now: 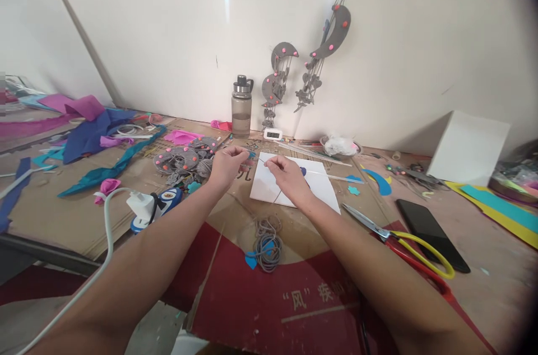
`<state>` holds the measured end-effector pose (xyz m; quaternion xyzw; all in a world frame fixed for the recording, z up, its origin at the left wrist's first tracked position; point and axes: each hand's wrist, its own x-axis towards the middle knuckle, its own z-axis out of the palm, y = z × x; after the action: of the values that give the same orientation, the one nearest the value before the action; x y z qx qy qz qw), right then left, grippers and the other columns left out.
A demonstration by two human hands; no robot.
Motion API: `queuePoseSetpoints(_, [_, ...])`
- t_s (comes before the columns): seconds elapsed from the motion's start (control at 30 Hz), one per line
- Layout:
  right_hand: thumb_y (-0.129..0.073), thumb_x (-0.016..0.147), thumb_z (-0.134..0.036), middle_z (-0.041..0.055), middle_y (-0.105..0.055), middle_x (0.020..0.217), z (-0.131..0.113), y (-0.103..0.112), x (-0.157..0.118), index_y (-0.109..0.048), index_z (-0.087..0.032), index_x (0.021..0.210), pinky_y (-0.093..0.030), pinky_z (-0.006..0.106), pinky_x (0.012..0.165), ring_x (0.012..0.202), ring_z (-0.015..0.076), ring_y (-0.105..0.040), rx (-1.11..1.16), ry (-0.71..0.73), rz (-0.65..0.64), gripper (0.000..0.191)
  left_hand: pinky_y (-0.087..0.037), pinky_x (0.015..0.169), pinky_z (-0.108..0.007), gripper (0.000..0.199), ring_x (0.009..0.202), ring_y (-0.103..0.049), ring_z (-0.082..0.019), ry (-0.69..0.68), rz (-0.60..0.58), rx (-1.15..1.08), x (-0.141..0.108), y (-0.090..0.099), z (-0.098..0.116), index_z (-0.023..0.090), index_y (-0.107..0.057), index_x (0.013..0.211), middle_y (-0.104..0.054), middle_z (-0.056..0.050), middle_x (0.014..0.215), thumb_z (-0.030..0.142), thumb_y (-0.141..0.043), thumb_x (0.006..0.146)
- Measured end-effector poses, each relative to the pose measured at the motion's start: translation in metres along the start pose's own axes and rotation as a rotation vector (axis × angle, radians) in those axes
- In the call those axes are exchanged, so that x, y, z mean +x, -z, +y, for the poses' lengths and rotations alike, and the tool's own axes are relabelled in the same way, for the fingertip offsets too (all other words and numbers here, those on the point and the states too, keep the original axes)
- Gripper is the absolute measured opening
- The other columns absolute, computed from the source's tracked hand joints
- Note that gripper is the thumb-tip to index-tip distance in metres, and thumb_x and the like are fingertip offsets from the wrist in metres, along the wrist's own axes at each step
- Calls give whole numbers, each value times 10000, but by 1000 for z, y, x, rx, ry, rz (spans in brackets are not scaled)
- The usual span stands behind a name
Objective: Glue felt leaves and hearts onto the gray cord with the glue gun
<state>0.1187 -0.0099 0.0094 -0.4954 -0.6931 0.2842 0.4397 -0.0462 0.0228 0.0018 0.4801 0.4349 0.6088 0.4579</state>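
My left hand [229, 166] is closed in a pinch above the cardboard, left of a white sheet [263, 190]. What its fingertips hold is too small to make out; a bit of blue shows beside them. Over the sheet, my right hand [290, 177] pinches a thin grey cord [261, 160], whose end points toward the left fingertips. Below the hands lies a loose coil of grey cord [269, 254] with blue cut-out pieces [251, 260] around it. Left of my left hand is a pile of grey crescents [180, 159] with pink and orange dots.
Scissors [384, 233] and a black phone [431, 234] lie at right. A water bottle [241, 108] and small white clock [273, 134] stand by the wall, where grey crescent hangings [332, 36] hang. A plugged power strip [170, 198] and coloured felt [113, 167] are at left.
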Motion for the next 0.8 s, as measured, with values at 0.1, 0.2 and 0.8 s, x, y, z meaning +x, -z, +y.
queuePoseSetpoints(0.1, [-482, 840, -377, -28, -546, 672, -26, 10, -7, -636, -186, 836, -361, 239, 564, 583, 103, -443, -26, 64, -71, 245, -506, 526, -236, 175, 601, -659, -151, -12, 68, -38, 9, 11, 0, 137, -590, 690, -610, -4, 629, 267, -689, 629])
queuePoseSetpoints(0.2, [-493, 852, -370, -34, -529, 642, -56, 26, -17, -653, -187, 863, -354, 239, 546, 556, 99, -444, -28, 91, -143, 243, -528, 573, -247, 184, 628, -666, -153, -35, 117, -101, 18, 22, 3, 127, -598, 693, -625, -17, 630, 265, -697, 621])
queuePoseSetpoints(0.8, [-460, 915, -343, 86, -665, 863, -52, 75, -31, -605, -183, 911, -428, 319, 712, 794, 200, -606, -603, 213, 102, 216, -510, 604, -237, 215, 671, -668, -150, -25, 42, -293, 12, 17, 10, 131, -590, 707, -635, -17, 652, 237, -739, 595])
